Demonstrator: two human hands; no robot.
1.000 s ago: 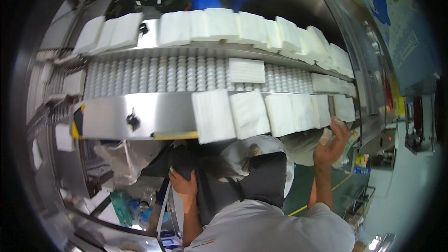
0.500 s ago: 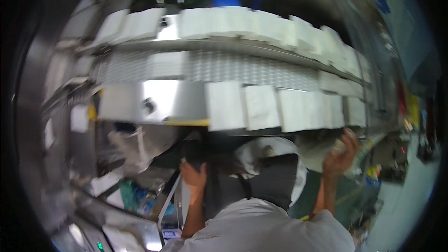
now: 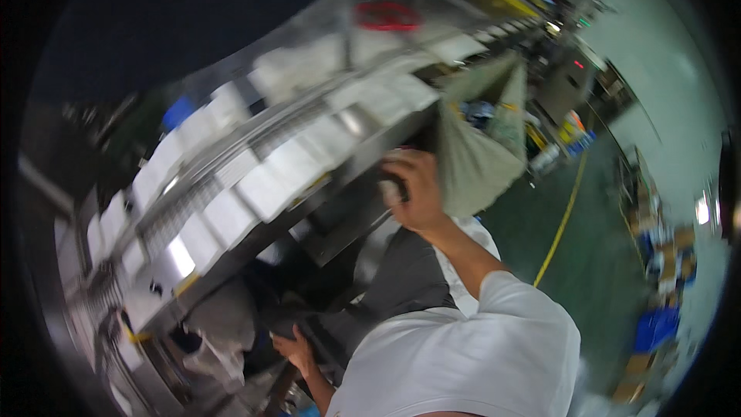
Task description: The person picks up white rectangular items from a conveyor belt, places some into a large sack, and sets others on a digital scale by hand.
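Observation:
My right hand (image 3: pixel 419 189) is raised beside the front edge of the metal conveyor line (image 3: pixel 351 174). Its fingers are curved, with a dark gap between thumb and forefinger and nothing visible in it; a pale cover shows on the thumb. Close to that hand hangs a large beige cloth bag (image 3: pixel 494 158). Lower down, near my dark trouser leg (image 3: pixel 405 270), my left hand (image 3: pixel 297 351) is empty with its fingers spread. Folded white paper stacks (image 3: pixel 230 218) stand in rows along the line, nearest my right hand at its front ledge.
Another pale bag (image 3: pixel 224 332) hangs under the line at the left. A dark shape covers the upper left. Green floor with a yellow stripe (image 3: pixel 567 224) lies to the right, with cardboard boxes (image 3: pixel 671 255) and a blue crate (image 3: pixel 656 330) along the wall.
My view has swung to the right, so the line now runs diagonally and the beige bag and floor show. My right hand has drawn in from spread to curved; the left stays low.

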